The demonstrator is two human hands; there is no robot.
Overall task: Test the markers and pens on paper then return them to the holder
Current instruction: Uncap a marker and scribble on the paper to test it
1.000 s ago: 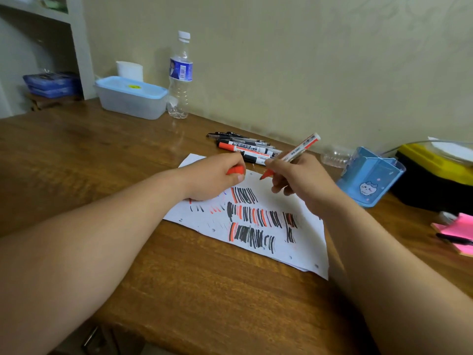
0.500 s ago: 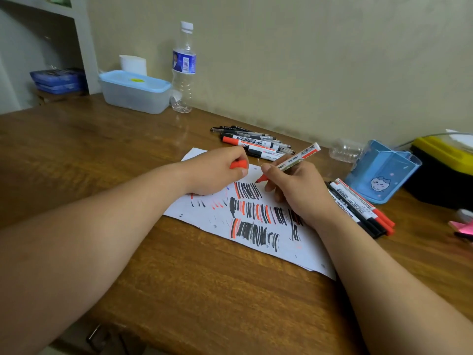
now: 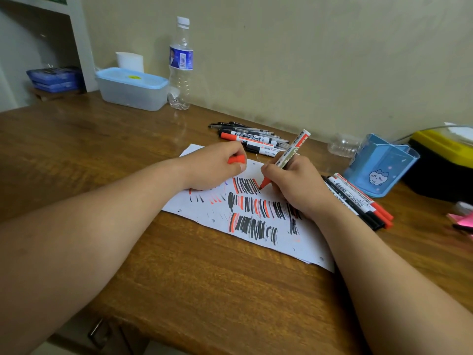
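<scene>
While the right hand [image 3: 294,187] pinches the red marker [image 3: 290,153] between thumb and curled fingers, the felt tip touches the paper [image 3: 311,243] at the end of the top row of strokes. The marker's barrel is white with red ends and slants up and away from the knuckles; it carries black printing and a barcode, but the lettering is too small to read. Just left of that hand, the left hand [image 3: 213,169] rests on the sheet with its fingers curled round the smooth red cap [image 3: 236,159], only the cap's end showing.

The paper is a thin white sheet, slightly curled at the near corner, covered in rows of short black and red strokes. Beyond both hands lies a loose pile of pens and markers [image 3: 253,139] — slim clear-barrelled pens and thicker white markers with red or black caps, whose labels are in characters too blurred to make out. Just right of the right wrist lie more capped markers [image 3: 358,198], side by side; one barrel appears to read "WHITEBOARD MARKER".

Further right of them stands the holder [image 3: 381,170], translucent blue plastic, square-walled, with a small cartoon animal face on its front. Far beyond the left hand, against the wall, stand a clear ribbed water bottle [image 3: 180,65] with a blue barcode label and a frosted plastic box [image 3: 131,89] with a pale blue lid and yellow sticker. Everything sits on a glossy, grained wooden desk [image 3: 179,265].
</scene>
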